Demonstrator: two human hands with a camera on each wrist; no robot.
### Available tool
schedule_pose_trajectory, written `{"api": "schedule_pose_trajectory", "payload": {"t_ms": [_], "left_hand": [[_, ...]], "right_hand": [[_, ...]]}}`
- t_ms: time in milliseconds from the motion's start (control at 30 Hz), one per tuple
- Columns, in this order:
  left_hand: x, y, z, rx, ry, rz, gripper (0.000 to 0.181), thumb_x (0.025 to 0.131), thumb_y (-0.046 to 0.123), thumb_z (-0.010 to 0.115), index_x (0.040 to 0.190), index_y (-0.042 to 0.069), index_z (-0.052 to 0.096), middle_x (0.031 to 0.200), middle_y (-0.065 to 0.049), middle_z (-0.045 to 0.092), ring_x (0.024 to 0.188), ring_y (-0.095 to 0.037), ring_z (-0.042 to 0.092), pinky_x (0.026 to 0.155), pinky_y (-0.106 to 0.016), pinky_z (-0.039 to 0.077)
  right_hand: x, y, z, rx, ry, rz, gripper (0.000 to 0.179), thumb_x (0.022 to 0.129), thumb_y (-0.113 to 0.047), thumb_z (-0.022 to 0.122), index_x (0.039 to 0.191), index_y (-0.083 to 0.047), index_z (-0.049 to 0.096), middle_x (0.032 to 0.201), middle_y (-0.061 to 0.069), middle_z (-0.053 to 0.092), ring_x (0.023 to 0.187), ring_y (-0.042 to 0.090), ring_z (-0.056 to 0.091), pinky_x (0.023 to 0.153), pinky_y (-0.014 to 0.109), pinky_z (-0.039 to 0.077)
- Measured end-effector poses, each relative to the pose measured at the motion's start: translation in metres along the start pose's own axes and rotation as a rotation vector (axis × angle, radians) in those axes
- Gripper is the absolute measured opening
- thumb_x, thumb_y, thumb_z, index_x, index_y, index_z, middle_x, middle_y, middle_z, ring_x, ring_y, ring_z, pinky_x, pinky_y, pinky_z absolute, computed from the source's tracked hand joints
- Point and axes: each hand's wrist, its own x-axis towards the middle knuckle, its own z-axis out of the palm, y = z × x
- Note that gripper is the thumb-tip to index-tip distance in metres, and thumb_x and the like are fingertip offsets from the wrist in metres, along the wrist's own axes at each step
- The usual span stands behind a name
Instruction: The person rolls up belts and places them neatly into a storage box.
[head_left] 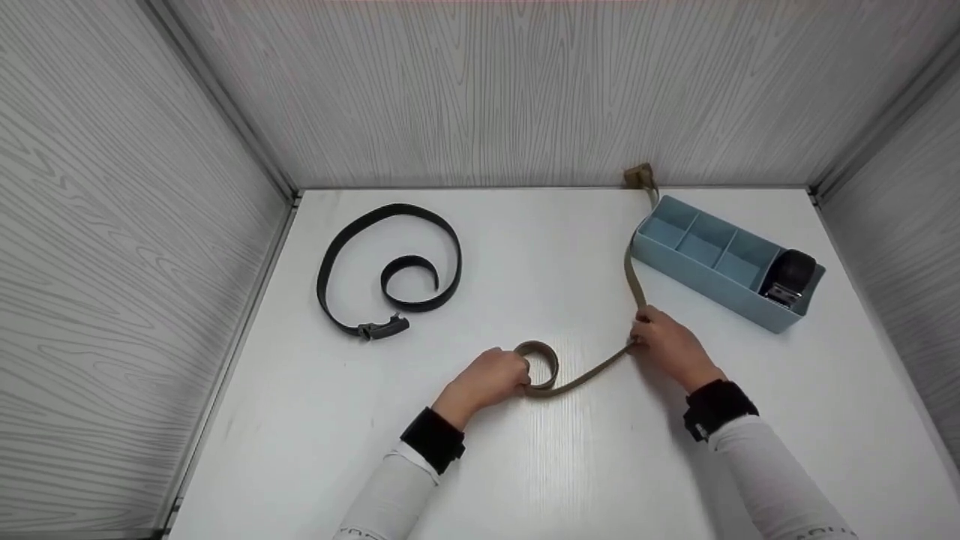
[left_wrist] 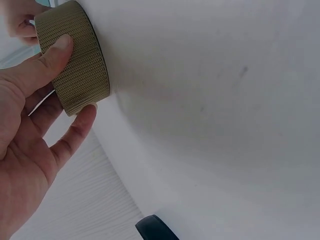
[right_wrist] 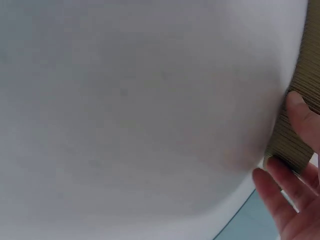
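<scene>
Head view: the tan belt [head_left: 634, 283] lies across the table [head_left: 315, 457] between the person's two hands, its near end rolled into a small, loose coil. The left hand [head_left: 491, 378] grips that coil, thumb on the outer face and fingers curled around, as the left wrist view shows too. The right hand [head_left: 671, 346] pinches the strap further along, beside the tray. I'd judge the step in hand to be winding the belt up, and early on — most of the length looks unrolled. The next turn calls for a firm pinch on the coil, edges level, while the right hand feeds strap without twisting it.

What may hinder: the strap bends round the left end of the blue tray [head_left: 709, 283] — touching or just beside it, I can't tell — and its buckle [head_left: 639, 177] sits at the far edge by the wall [head_left: 480, 97], so it could snag. A black stapler [head_left: 791, 276], as it seems, fills the tray's right compartment. The black belt [head_left: 426, 305] lies loosely curled at the left, well apart from the work.
</scene>
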Motion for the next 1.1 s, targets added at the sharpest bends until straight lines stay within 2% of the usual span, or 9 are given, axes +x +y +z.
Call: {"api": "schedule_pose_trajectory", "payload": {"t_ms": [133,367,500,733,833,933,1033,1100], "left_hand": [[0.001,0.0,0.0,-0.021,0.009,-0.017,0.009,0.08,0.022,0.078,0.072,0.019,0.075,0.069,0.01,0.062,0.057,-0.009,0.041,0.062,-0.027,0.039],[0.002,0.0,0.001,0.025,0.039,-0.024,0.011,0.079,0.028,0.078,0.072,0.02,0.075,0.071,0.01,0.064,0.057,-0.007,0.04,0.06,-0.026,0.04],[0.003,-0.003,0.001,0.031,0.048,-0.035,0.011,0.079,0.026,0.078,0.07,0.02,0.074,0.069,0.01,0.063,0.056,-0.008,0.04,0.06,-0.028,0.04],[0.004,-0.004,0.002,0.038,0.041,-0.027,0.01,0.08,0.022,0.078,0.071,0.019,0.073,0.072,0.009,0.065,0.058,-0.008,0.044,0.06,-0.029,0.042],[0.004,-0.004,0.001,0.041,0.041,-0.023,0.01,0.08,0.022,0.078,0.072,0.019,0.073,0.073,0.009,0.065,0.058,-0.009,0.045,0.06,-0.028,0.042],[0.004,-0.004,0.001,0.054,0.043,-0.016,0.009,0.08,0.022,0.077,0.072,0.019,0.073,0.073,0.008,0.065,0.058,-0.009,0.045,0.06,-0.029,0.041],[0.004,-0.004,0.001,0.059,0.043,-0.019,0.008,0.08,0.021,0.077,0.073,0.019,0.074,0.074,0.009,0.066,0.058,-0.01,0.046,0.059,-0.029,0.041],[0.005,-0.003,0.001,0.064,0.046,-0.027,0.009,0.081,0.021,0.076,0.072,0.019,0.074,0.074,0.009,0.066,0.059,-0.01,0.049,0.06,-0.029,0.041]], "right_hand": [[0.003,-0.009,0.002,0.079,-0.084,-0.034,0.016,0.076,0.006,0.078,0.085,-0.006,0.075,0.099,0.008,0.059,0.09,0.023,0.06,0.077,0.038,0.052],[0.008,-0.042,0.005,0.151,-0.189,-0.162,0.022,0.067,0.006,0.079,0.081,-0.01,0.078,0.084,-0.002,0.062,0.077,0.013,0.06,0.068,0.031,0.052],[0.008,-0.051,0.007,0.179,-0.222,-0.191,0.022,0.067,0.007,0.076,0.082,-0.01,0.077,0.083,-0.002,0.062,0.074,0.011,0.057,0.066,0.03,0.051],[0.005,-0.046,-0.002,0.116,-0.251,-0.114,0.027,0.069,0.013,0.075,0.087,-0.007,0.076,0.093,0.003,0.066,0.085,0.017,0.063,0.074,0.035,0.054],[0.006,-0.051,-0.012,0.031,-0.277,-0.097,0.028,0.073,0.014,0.074,0.092,-0.006,0.077,0.1,0.005,0.068,0.09,0.022,0.066,0.076,0.038,0.055],[0.009,-0.063,-0.02,-0.06,-0.257,-0.096,0.029,0.075,0.014,0.071,0.094,-0.007,0.077,0.103,0.006,0.067,0.091,0.025,0.067,0.073,0.041,0.055],[0.014,-0.08,-0.02,-0.08,-0.229,-0.113,0.022,0.078,0.0,0.077,0.098,-0.008,0.075,0.102,0.006,0.065,0.088,0.025,0.066,0.07,0.041,0.054],[0.016,-0.093,-0.013,-0.047,-0.216,-0.136,0.027,0.079,-0.014,0.081,0.104,-0.008,0.073,0.102,0.005,0.063,0.086,0.022,0.064,0.07,0.039,0.054]]}}
